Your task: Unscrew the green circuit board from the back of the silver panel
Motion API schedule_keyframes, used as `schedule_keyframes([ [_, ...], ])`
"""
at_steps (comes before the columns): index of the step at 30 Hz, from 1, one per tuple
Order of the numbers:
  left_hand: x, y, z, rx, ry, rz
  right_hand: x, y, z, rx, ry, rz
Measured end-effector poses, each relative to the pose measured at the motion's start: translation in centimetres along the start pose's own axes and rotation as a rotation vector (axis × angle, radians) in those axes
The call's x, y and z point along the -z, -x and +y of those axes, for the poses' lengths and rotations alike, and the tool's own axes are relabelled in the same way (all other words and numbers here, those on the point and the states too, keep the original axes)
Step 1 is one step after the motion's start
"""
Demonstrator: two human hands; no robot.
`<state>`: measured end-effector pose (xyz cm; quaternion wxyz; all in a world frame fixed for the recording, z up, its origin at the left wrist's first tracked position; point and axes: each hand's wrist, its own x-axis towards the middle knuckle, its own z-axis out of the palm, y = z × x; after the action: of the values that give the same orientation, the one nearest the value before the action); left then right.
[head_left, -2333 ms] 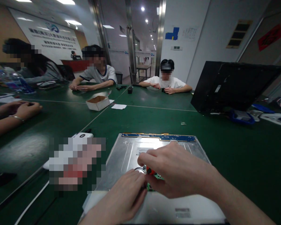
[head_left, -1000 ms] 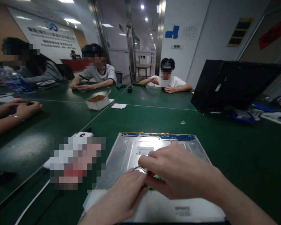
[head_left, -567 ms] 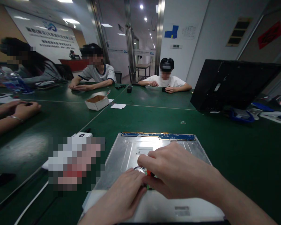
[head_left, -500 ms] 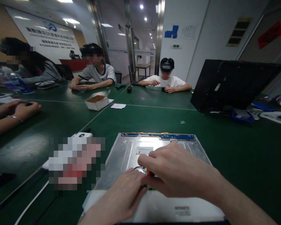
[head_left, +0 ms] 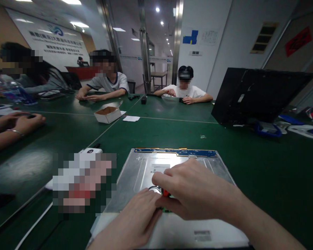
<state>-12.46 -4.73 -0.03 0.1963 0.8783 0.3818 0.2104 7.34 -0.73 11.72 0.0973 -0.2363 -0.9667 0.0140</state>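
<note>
A flat silver display panel (head_left: 127, 180) lies before me, metal back up, with a blue circuit strip (head_left: 198, 152) along its far edge. My right hand (head_left: 190, 189) is closed around what looks like a screwdriver (head_left: 166, 192); only part of its red-orange and black handle shows. Beneath the fingers a small green circuit board (head_left: 167, 209) peeks out. My left hand (head_left: 139, 211) rests low over the panel, fingers drawn together beside the right fingertips. What its fingertips grip is hidden. A curved shiny edge (head_left: 154, 188) shows just beyond them.
Left of the panel lies a white device (head_left: 94, 151) with a cable, partly blurred out. A small open box (head_left: 108, 114) and white paper (head_left: 131, 118) are farther off. A black monitor (head_left: 261, 93) stands at right. Several people sit around the green table (head_left: 172, 133).
Both hands stay at the same spot on the panel. The right hand has turned very slightly, showing a bit more of the red-orange handle. The whole view has shifted a little.
</note>
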Motion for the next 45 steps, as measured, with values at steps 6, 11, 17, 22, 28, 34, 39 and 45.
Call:
schedule_keyframes([
  [6, 0.03, -0.07, -0.08, -0.005, -0.011, -0.004, 0.23, 0.07, 0.03, 0.030, -0.030, -0.020],
  [11, 0.28, -0.21, 0.27, -0.023, -0.003, 0.015, -0.01, 0.00, 0.07, 0.014, 0.007, 0.002],
  [17, 0.21, -0.13, 0.17, -0.001, -0.030, -0.013, 0.03, -0.02, 0.12, 0.017, -0.017, -0.021],
  [22, 0.11, -0.11, -0.04, 0.007, -0.031, -0.017, 0.16, -0.01, 0.22, 0.005, -0.035, -0.053],
  [28, 0.16, -0.08, -0.08, 0.010, -0.033, -0.043, 0.32, 0.13, 0.15, 0.016, -0.031, -0.037],
  [34, 0.16, -0.06, -0.11, 0.009, -0.020, -0.032, 0.26, 0.05, 0.12, 0.008, -0.010, -0.047],
  [39, 0.21, -0.07, -0.05, 0.011, -0.014, -0.028, 0.32, 0.08, 0.10, 0.002, -0.004, -0.055],
  [45, 0.05, -0.03, -0.08, 0.007, -0.007, -0.019, 0.20, 0.05, 0.12, -0.009, 0.008, -0.053],
])
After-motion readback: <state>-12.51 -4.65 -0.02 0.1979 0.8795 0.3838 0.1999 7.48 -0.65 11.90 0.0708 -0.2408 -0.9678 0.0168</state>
